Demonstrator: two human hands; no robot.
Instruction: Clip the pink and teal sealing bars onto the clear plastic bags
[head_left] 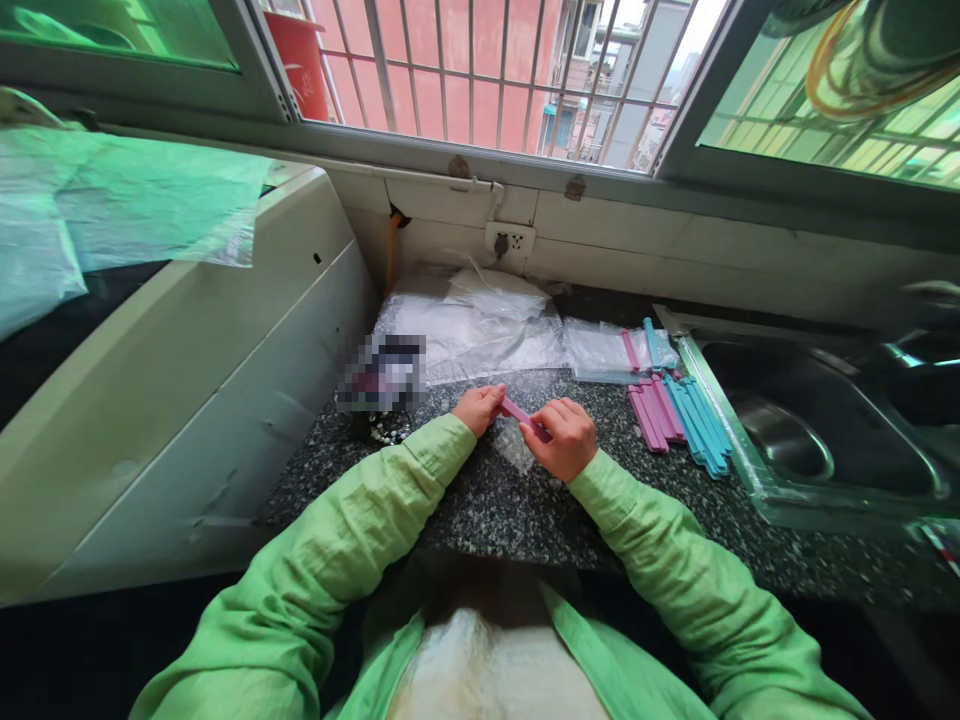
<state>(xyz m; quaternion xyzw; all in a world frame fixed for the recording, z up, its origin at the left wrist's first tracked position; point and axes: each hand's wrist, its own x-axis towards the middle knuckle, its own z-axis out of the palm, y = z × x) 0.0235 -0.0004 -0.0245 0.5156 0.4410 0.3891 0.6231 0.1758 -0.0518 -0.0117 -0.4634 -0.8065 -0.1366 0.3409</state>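
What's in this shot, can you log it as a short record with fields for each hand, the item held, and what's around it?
left hand: pinches one end of the pink clip
right hand: grips the other end
pink clip: over a clear plastic bag
counter: dark speckled stone
loose clips: pink and blue, to the right
bag pile: behind the hands
sink: far right

Bare counter (pixel 480 510) nr hands; clips (pixel 679 412) rt, bags (pixel 480 335) behind.

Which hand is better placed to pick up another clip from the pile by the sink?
Probably the right hand: the pink and blue clips lie on its side of the counter, near the sink. The left hand sits farther away, holding the pink clip.
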